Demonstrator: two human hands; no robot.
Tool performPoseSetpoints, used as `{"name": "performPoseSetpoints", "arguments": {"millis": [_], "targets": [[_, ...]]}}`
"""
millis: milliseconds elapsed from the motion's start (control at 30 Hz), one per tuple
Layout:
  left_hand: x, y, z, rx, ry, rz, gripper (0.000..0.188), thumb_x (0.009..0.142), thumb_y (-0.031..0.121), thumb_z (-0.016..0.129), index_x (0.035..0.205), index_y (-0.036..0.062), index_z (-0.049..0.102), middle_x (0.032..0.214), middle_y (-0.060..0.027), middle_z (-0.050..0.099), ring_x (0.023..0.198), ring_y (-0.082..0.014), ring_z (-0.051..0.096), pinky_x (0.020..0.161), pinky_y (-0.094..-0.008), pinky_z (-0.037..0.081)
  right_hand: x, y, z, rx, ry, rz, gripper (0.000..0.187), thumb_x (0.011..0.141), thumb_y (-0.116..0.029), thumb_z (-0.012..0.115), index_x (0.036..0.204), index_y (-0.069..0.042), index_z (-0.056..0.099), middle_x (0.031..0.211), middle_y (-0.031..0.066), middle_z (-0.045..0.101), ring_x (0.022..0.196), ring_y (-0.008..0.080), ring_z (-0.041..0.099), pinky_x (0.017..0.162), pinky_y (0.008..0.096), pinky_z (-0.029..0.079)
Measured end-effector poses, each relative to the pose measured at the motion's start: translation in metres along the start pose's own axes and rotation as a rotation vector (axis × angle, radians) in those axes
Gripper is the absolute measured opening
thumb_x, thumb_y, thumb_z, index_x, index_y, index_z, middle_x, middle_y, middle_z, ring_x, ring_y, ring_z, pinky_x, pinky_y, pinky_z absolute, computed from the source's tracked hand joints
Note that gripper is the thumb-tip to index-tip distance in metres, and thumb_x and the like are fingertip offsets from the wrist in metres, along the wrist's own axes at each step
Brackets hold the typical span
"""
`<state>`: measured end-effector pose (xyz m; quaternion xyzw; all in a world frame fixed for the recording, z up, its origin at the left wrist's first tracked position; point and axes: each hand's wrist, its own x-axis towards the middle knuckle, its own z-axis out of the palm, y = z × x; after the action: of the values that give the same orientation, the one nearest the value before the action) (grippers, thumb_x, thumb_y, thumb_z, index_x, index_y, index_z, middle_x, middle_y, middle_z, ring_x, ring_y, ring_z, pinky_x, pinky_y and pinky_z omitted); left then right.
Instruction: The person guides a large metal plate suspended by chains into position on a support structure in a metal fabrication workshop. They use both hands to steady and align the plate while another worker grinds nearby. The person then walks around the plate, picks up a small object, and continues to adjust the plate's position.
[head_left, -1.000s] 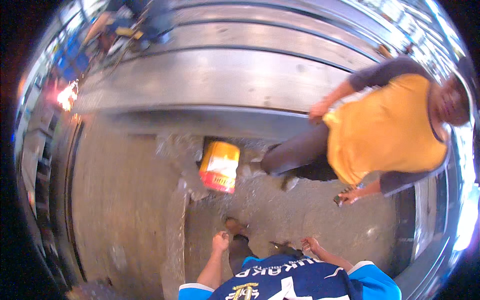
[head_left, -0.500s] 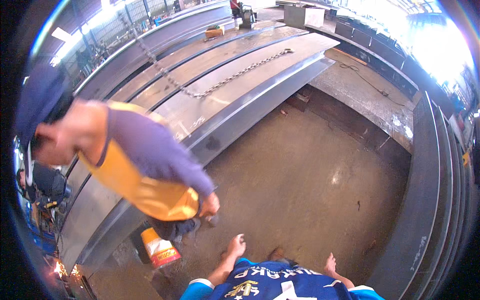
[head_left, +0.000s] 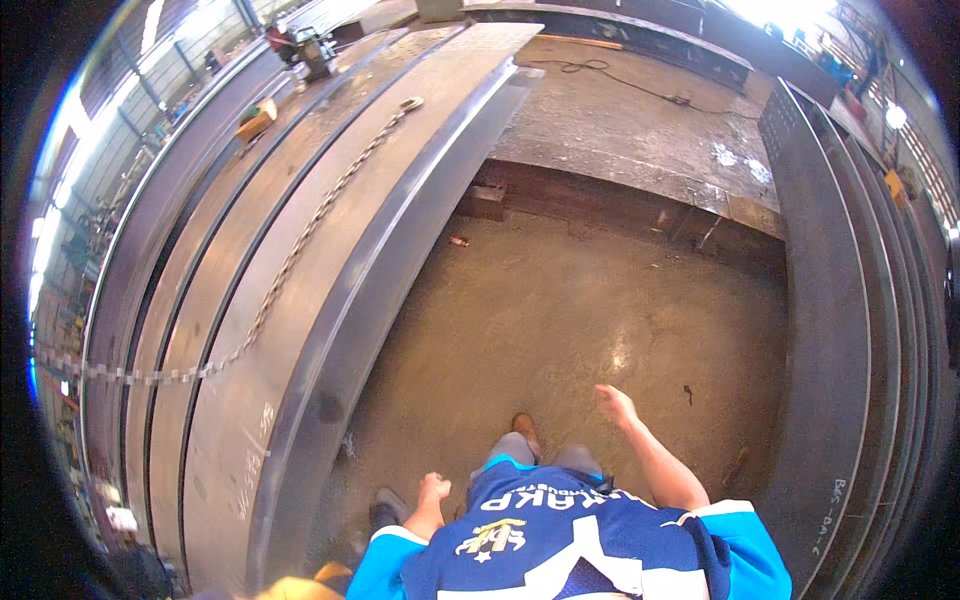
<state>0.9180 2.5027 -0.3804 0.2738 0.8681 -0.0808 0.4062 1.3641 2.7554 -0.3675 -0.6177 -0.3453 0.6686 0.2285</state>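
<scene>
My left hand (head_left: 433, 490) hangs low beside my blue shirt (head_left: 545, 520), its fingers curled in with nothing visible in them. Farther forward and to the right, my right hand (head_left: 615, 403) reaches over the floor with its fingers loosely stretched out. Neither hand touches anything. Beneath them lies the brown concrete floor (head_left: 560, 300), where my brown shoe (head_left: 526, 432) steps forward. The steel beam (head_left: 345, 345) to the left is the long piece nearest my left hand.
A chain (head_left: 322, 208) lies across the beams on the left. More steel beams (head_left: 835, 330) stand along the right. A low steel beam (head_left: 610, 195) crosses ahead, with a cable (head_left: 600, 66) beyond it. Another person's yellow clothing (head_left: 300, 588) shows at the bottom left.
My view has turned and moved forward. The other person has passed from the left to the bottom edge. My right hand has swung forward, and my left hand has drawn back. The bucket has left view.
</scene>
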Motion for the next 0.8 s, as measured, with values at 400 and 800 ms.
{"name": "performPoseSetpoints", "arguments": {"millis": [400,800], "targets": [[0.21,0.676,-0.245,-0.098,0.23,0.777,0.021,0.077,0.017,0.049,0.069,0.0088,0.067,0.077,-0.0128,0.067,0.076,-0.0284,0.065,0.07,-0.0386,0.05,0.073,0.064,-0.315,0.081,0.963,0.708,0.035,0.077,-0.028,0.056,0.092,0.002,0.067,0.099,0.018,0.066,0.087,0.0238,0.061,0.073,0.0429,0.046],[0.1,1.07,-0.433,-0.331,0.677,1.325,0.056,0.068,0.021,0.071,0.118,0.0059,0.051,0.125,-0.0161,0.048,0.119,-0.0339,0.043,0.1,-0.0452,0.031,0.622,-0.796,-0.243,-0.006,0.156,-0.676,0.047,0.087,-0.048,0.042,0.114,-0.016,0.063,0.111,0.0016,0.062,0.093,0.0156,0.057,0.08,0.0365,0.04]]}}
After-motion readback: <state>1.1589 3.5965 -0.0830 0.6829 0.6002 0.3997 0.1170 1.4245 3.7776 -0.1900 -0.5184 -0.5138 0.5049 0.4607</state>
